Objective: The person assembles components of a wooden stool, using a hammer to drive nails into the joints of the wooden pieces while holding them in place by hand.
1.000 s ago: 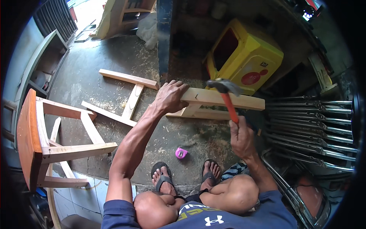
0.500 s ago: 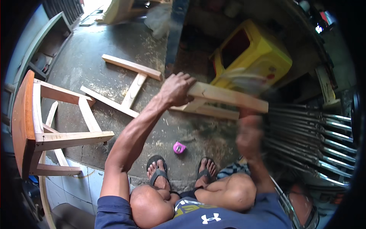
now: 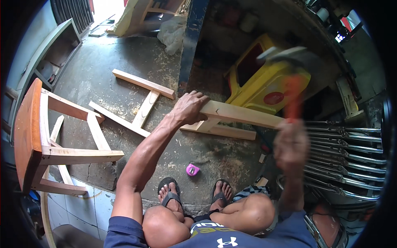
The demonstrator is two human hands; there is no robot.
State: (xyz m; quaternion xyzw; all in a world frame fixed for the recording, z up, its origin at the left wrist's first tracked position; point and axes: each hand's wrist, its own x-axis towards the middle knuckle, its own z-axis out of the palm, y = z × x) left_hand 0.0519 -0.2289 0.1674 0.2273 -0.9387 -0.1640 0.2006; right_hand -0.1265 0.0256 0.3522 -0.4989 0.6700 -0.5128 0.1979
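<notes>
My left hand (image 3: 189,108) is closed round the left end of a pale wooden frame (image 3: 244,113), whose upper bar runs to the right, with a second bar (image 3: 233,131) lower behind it. A hammer (image 3: 292,97) with an orange handle is gripped in my right hand (image 3: 292,144). Its head (image 3: 289,57) is raised over the frame's right end, and both hand and tool are smeared by motion. That end of the bar is partly hidden behind my right hand. Past my left hand, a similar H-shaped wooden frame (image 3: 145,108) lies on the floor.
A wooden chair or stool (image 3: 31,136) lies tipped at the left. Between my feet and the frame sits a pink tape measure (image 3: 192,169). Stacked metal legs (image 3: 351,157) stand at right, and a yellow plastic stool (image 3: 264,78) lies behind. Shavings litter the floor (image 3: 165,144).
My right hand has swung to the right with the hammer, whose head is now more visible above the frame. My left hand keeps its grip on the frame. The view has shifted slightly.
</notes>
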